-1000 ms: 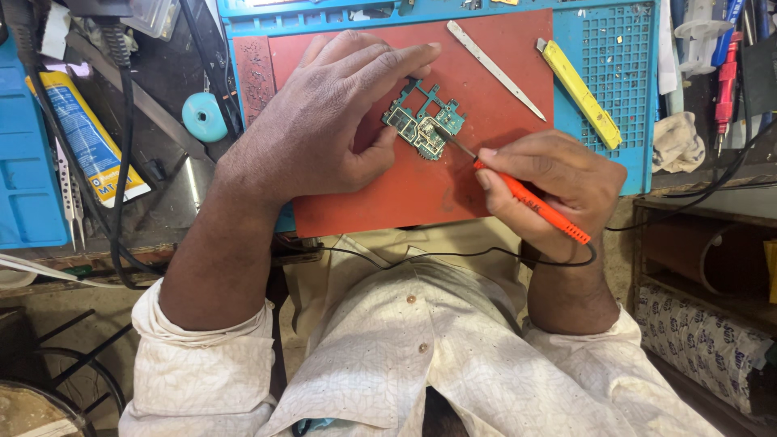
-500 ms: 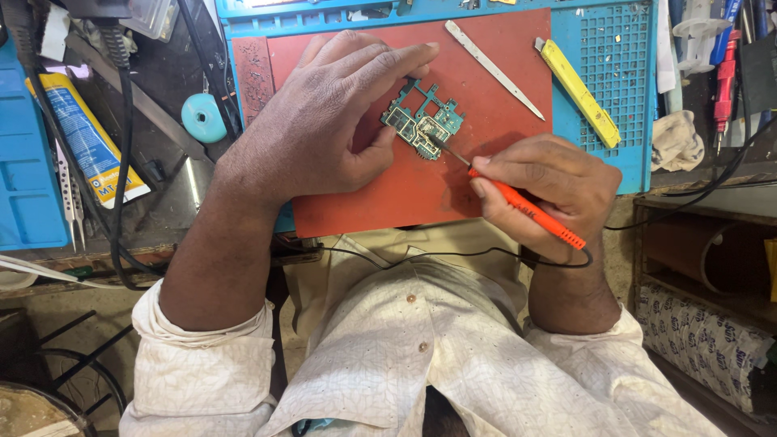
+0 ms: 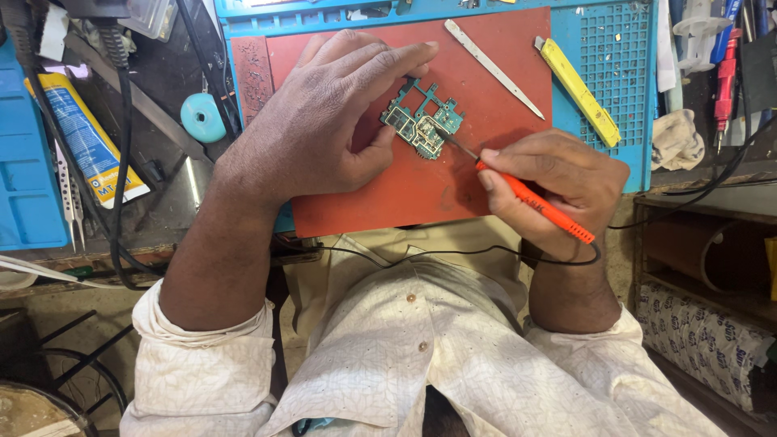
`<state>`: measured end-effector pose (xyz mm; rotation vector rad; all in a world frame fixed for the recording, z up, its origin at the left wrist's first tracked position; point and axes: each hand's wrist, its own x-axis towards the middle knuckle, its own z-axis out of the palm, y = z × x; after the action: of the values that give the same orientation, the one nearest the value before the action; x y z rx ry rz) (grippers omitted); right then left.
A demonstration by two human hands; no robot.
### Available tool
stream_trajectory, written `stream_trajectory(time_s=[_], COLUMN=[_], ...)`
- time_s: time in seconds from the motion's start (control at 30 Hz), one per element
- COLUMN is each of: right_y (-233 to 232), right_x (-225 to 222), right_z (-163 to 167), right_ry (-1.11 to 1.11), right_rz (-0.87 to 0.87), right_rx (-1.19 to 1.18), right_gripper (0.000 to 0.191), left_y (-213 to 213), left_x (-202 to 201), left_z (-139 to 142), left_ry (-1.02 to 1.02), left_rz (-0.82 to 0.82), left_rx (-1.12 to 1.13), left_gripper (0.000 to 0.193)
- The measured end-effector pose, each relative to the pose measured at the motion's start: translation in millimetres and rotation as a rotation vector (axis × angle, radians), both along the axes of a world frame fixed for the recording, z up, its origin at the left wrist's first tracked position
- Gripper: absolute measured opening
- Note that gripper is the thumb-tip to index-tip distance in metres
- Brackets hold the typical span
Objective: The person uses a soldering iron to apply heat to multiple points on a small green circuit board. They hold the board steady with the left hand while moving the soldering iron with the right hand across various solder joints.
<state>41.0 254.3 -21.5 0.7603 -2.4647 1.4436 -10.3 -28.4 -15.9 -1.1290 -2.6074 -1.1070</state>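
Fingers of the left hand are pinching a small green circuit board lying on the red mat. At four o'clock from it, the right hand is gripping an orange-handled probe, its tip touching the board. At two o'clock, a yellow utility knife is resting.

I see open room on the red mat below the circuit board — bare between both wrists. Above, a metal spudger and yellow cutter lie across the way; left, cables and a teal disc crowd the bench.
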Motion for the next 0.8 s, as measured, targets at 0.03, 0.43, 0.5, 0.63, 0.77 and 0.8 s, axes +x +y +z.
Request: stream_trajectory(time_s=[0.03, 0.43, 0.5, 0.63, 0.77, 0.8], right_y=[0.0, 0.6, 0.7, 1.0, 1.8, 1.9], right_x=[0.3, -0.6, -0.4, -0.6, -1.6, -1.9], right_z=[0.2, -1.4, -1.6, -2.9, -4.3, -4.3], right_ry=[-0.008, 0.01, 0.017, 0.015, 0.022, 0.022], right_rz=[0.012, 0.025, 0.028, 0.022, 0.028, 0.029], right_rx=[0.015, 0.013, 0.016, 0.019, -0.006, -0.009], right_gripper=[0.022, 0.024, 0.024, 0.024, 0.023, 0.023], left_y=[0.1, 0.1, 0.1, 0.0, -0.2, -0.3], left_x=[0.0, -0.2, -0.5, -0.8, -0.7, -0.7], left_z=[0.1, -0.1, -0.3, -0.5, -0.5, -0.5], left_ry=[0.008, 0.009, 0.025, 0.005, 0.0, -0.005], left_rz=[-0.002, -0.003, -0.007, -0.005, 0.0, 0.002], left_rx=[0.0, -0.003, -0.005, -0.002, -0.003, -0.003], left_gripper=[0.072, 0.072, 0.077, 0.071, 0.07, 0.07])
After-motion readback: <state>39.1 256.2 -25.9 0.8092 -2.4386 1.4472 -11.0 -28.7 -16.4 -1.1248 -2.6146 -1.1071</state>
